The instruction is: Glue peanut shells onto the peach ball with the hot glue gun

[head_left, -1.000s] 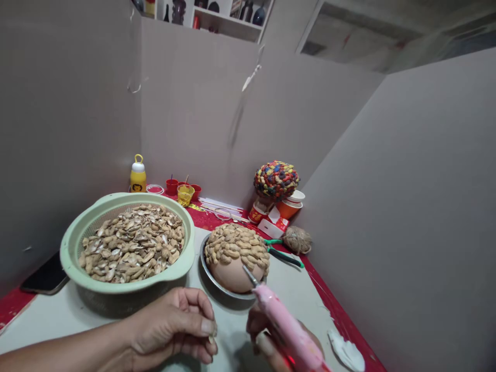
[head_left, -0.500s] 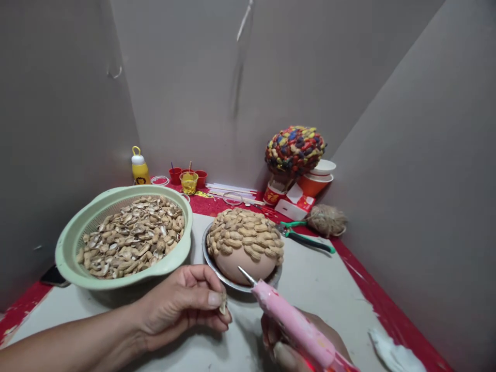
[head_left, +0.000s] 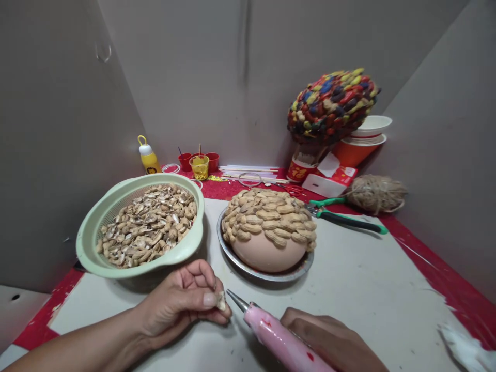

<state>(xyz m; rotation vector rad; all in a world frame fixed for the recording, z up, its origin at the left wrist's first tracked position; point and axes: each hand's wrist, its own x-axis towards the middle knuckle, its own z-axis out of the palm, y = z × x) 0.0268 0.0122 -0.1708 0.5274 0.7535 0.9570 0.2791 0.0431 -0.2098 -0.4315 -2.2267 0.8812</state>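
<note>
My left hand pinches a peanut shell between thumb and fingers, its pale side partly showing. In my right hand is a pink glue gun, its metal nozzle pointing up and left, close to the shell but apart from it. Beyond the hands, a smooth beige dome rests in a shallow metal dish. Overlapping peanut shells cover its upper part; the lower front is bare.
At left stands a green colander full of peanut shells. Green-handled pliers and a twine ball lie right. Behind are a multicoloured shell-covered ball, paint cups, a yellow bottle and a white box. Crumpled white material lies front right.
The glue gun's nozzle has moved from in front of the dome down and left toward the shell. My left hand keeps its pinch. The camera view has shifted.
</note>
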